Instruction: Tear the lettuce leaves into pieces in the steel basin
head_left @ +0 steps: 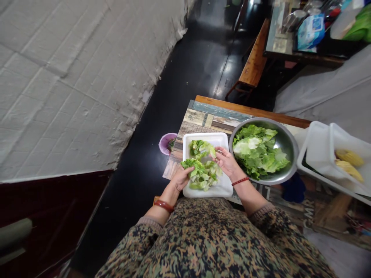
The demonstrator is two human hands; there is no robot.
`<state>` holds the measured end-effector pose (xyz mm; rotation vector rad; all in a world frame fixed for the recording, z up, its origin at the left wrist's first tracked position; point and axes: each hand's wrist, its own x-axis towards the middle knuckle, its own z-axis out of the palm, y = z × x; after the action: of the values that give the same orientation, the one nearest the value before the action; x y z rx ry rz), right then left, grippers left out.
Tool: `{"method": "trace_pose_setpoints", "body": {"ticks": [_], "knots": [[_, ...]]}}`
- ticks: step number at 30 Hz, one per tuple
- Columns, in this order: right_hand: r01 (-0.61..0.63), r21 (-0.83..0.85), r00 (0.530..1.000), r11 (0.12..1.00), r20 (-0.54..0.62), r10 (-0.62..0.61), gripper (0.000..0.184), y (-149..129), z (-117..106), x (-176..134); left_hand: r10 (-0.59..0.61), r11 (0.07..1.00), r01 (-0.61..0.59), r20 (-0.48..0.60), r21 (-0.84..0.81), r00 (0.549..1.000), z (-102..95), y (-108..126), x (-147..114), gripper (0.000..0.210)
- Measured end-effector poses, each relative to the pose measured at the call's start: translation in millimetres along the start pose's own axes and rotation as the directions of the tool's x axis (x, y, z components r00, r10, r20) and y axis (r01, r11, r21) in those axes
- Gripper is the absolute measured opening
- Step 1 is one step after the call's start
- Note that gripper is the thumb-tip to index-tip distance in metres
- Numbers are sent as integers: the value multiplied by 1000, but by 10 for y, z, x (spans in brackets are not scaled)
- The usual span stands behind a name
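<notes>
A white rectangular tub (227, 189) stands at the table's near edge with lettuce leaves (207, 179) inside. My left hand (181, 177) reaches over the tub's left side, its fingers closed on a green lettuce leaf (193, 166). Over the tub's right side, my right hand (226, 162) pinches the end of another lettuce leaf (207, 148). Just right of the tub, a steel bowl (291, 154) holds a heap of torn lettuce (255, 150).
A purple bin (164, 143) with scraps sits on the dark floor beyond the table's left edge. White plastic containers (315, 146) with yellow items stand at the right. Behind are a wooden bench (255, 58) and a second, cluttered table (278, 42). A white wall (72, 85) rises on the left.
</notes>
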<state>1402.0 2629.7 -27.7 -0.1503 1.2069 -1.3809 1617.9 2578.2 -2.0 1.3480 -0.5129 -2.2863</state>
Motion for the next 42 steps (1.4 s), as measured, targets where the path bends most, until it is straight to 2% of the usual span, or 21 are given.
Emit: {"method": "trace_pose_setpoints", "body": {"ticks": [2,3,6,8,10,13,17,19,21,23,25,27,29,31,33,35,38,40,42], "knots": [[50,-216,999,975,23,-46,44,59,-78,-9,4,1000,-4,16,-1,1000,-9,4,-13,43],[71,-356,996,932,77,-47,44,100,-131,-12,0,1000,0,27,0,1000,-16,6,-23,42],[167,-693,949,701,306,77,27,222,-275,9,-22,1000,21,51,9,998,-44,6,-60,42],[259,-804,933,535,352,79,21,267,-303,82,-37,999,36,47,18,998,-64,-4,-89,43],[313,-876,948,367,314,-60,27,274,-250,220,-53,998,52,27,31,998,-78,-24,-114,46],[318,-933,935,172,278,-220,35,260,-67,505,-65,997,65,-7,45,998,-79,-63,-131,50],[320,-946,922,-43,322,-215,42,293,145,783,-50,997,50,-15,52,999,-59,-91,-119,48],[282,-950,934,-133,304,-186,44,323,170,806,-34,998,35,-10,50,999,-54,-82,-113,46],[234,-955,946,-180,266,-185,40,343,138,764,-23,999,23,-9,42,1000,-57,-64,-112,45],[224,-963,943,-147,253,-219,30,346,68,691,-16,999,16,-10,30,1000,-65,-44,-111,46],[246,-969,932,-15,241,-272,21,338,-15,609,-12,1000,12,-11,18,1000,-77,-30,-103,47],[255,-945,934,205,186,-305,21,323,-83,522,-9,1000,10,-14,16,1000,-86,-22,-87,47],[243,-852,952,464,117,-282,25,306,-112,418,-12,999,13,-21,32,1000,-81,-16,-64,45],[208,-683,973,700,74,-217,30,285,-89,290,-12,999,12,-11,50,1000,-54,-3,-42,43],[162,-488,986,857,56,-154,33,265,-16,144,-4,999,1,45,51,999,-4,18,-28,45],[103,-329,995,939,52,-91,35,255,84,2,14,999,-19,135,39,991,63,42,-25,50],[32,-201,997,979,71,-18,35,277,211,-155,18,1000,-23,230,18,973,159,59,-33,50],[26,-190,997,981,74,-12,33,307,242,-206,6,1000,-7,234,4,972,198,51,-36,45],[64,-262,996,963,75,-46,30,323,221,-227,18,1000,-21,205,10,979,207,35,-35,40]]}}
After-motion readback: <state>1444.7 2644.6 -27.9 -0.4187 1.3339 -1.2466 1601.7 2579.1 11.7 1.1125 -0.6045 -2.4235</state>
